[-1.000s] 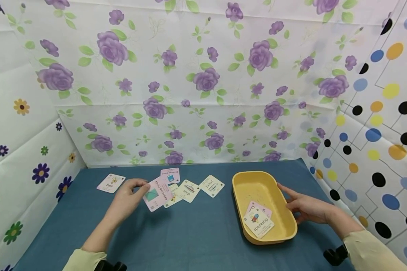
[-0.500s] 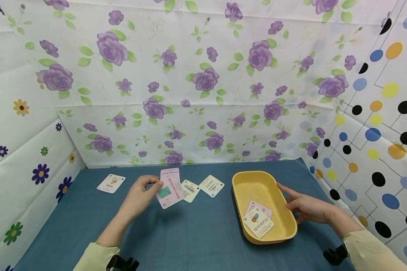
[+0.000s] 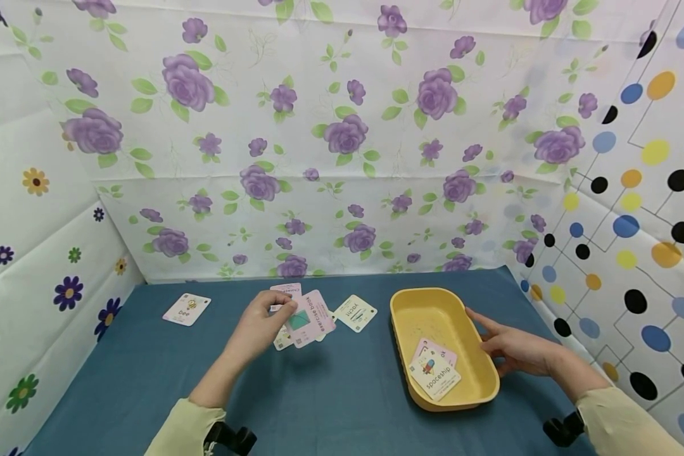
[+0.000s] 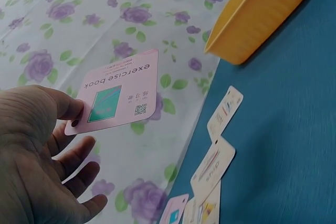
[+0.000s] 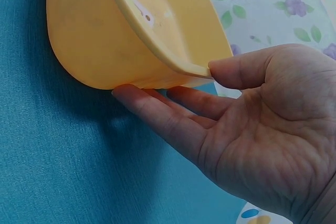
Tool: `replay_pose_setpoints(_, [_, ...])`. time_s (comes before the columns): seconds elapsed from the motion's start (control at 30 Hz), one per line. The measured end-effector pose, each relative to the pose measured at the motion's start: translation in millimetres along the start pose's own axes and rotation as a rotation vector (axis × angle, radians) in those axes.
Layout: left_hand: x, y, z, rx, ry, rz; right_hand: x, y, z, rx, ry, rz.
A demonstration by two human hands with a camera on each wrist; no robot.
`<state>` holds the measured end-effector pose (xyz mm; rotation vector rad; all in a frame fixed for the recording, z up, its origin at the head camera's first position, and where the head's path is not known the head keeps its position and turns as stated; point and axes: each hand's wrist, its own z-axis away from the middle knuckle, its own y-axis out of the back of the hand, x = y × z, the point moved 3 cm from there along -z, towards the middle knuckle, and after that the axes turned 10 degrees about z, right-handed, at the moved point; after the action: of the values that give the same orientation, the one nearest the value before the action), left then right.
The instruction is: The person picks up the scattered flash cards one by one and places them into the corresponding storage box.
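Observation:
My left hand [image 3: 255, 332] pinches one corner of a pink "exercise book" flash card [image 3: 315, 316] between thumb and forefinger. The left wrist view shows that card raised off the table, its other fingers spread beneath. Under it in the head view, a pink "Chinese book" card [image 3: 285, 288] and the "ship" card [image 4: 212, 167] are partly covered. My right hand [image 3: 519, 351] holds the right side of a yellow plastic tray [image 3: 433, 310], thumb on the rim and fingers against the outer wall. Inside lie a "spaceship" card [image 3: 440, 381] and a partly covered pink card [image 3: 441, 350].
A "bee" card [image 3: 186, 310] lies alone at the left of the blue-covered table [image 3: 342, 405]. To the right of the card group is the "yacht" card [image 3: 355, 314]. Patterned sheets [image 3: 342, 209] stand behind and on both sides.
My left hand has carried the "exercise book" card to the right, over the other cards and towards the tray. My right hand and the tray have stayed put.

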<state>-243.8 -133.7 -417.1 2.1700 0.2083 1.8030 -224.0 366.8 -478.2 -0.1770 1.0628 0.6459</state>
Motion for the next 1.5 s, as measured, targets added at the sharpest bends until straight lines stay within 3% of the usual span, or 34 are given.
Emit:
replay_pose_setpoints(0.6, [7.1, -37.9, -5.1, -0.051, -0.052, 0.063, 2.6, -0.1, -1.6, 0.048, -0.034, 0.02])
replay_pose_setpoints(1.5, [21.8, -71.6, -9.9, -0.097, -0.083, 0.113, -0.2, -1.4, 0.2, 0.038, -0.024, 0.042])
